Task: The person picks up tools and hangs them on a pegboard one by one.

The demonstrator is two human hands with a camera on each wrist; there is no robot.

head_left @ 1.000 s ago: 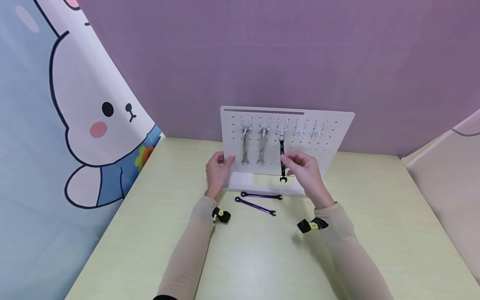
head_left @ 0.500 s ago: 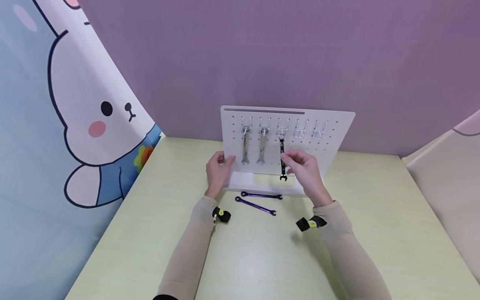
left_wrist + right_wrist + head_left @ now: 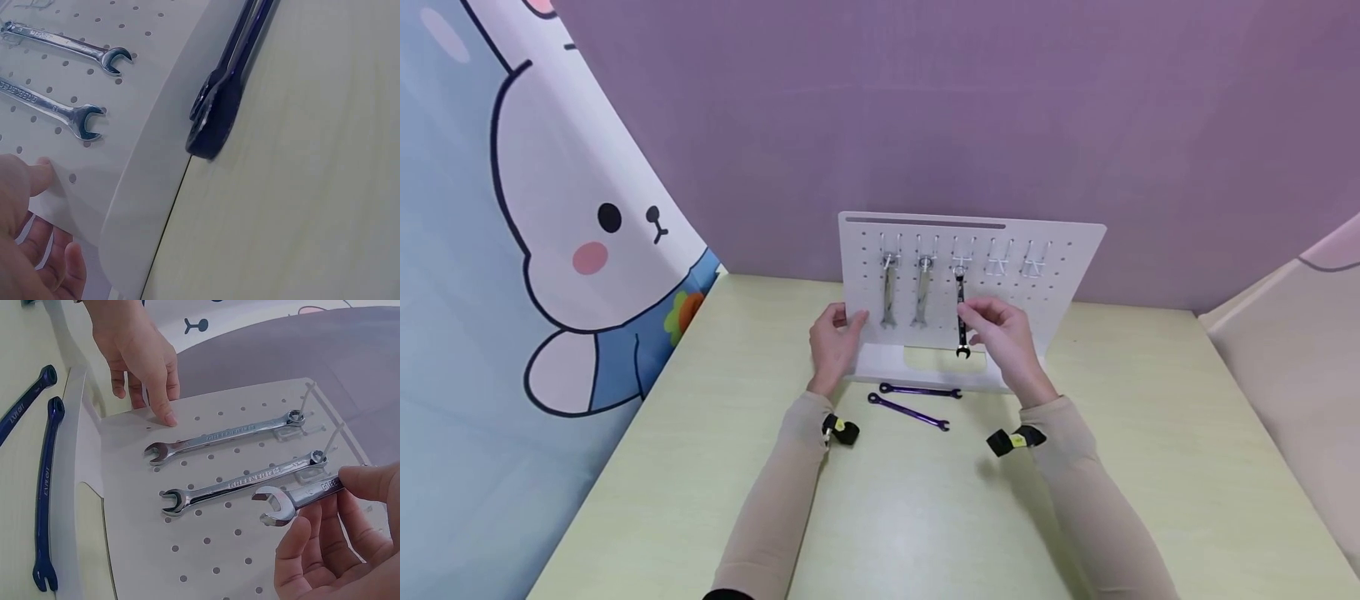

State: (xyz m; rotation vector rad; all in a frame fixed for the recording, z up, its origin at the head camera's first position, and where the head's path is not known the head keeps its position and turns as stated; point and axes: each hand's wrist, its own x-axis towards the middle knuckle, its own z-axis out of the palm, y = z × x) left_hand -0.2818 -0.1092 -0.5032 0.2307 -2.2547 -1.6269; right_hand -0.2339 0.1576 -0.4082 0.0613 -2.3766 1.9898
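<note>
My right hand (image 3: 1006,340) pinches a silver combination wrench (image 3: 284,503) between thumb and fingers. Its open end points down and its ring end overlaps the middle hook (image 3: 962,260) of the white pegboard (image 3: 1000,312). With thumb in front and fingers behind, my left hand (image 3: 835,343) grips the board's left edge. Two silver combination wrenches, one far left (image 3: 219,435) and one beside it (image 3: 244,481), hang from the first two hooks. On the table before the board lie two dark blue-purple wrenches, one nearer the board (image 3: 921,391) and one nearer me (image 3: 910,412).
Two more wire hooks, one (image 3: 997,262) and another (image 3: 1033,265), stand on the board's right half with nothing hung on them. The board's base (image 3: 880,362) rests on the pale wooden table (image 3: 895,525). A purple backdrop (image 3: 970,108) rises behind.
The right hand has risen slightly with the wrench, so its ring end sits a little higher at the middle hook. The left hand keeps its grip on the board.
</note>
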